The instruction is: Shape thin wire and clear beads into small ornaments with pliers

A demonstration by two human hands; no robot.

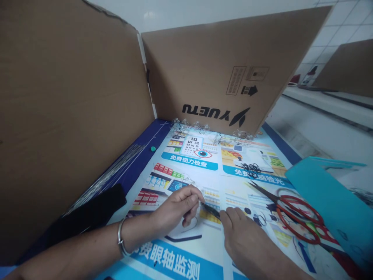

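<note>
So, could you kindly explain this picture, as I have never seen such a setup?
There is no machine: a person wears one camera on the head, looking forward and down at two bare hands. The right hand grips a dark tool; the left hand is at its tip, though whatever it may pinch is too small to make out. Under them lies a printed sheet, bearing orange-handled scissors and tangled black loops. Cardboard panels stand at the left and back.

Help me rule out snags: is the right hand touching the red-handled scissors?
Apart. The head view shows printed sheet between the right hand and the red-handled scissors.
</note>
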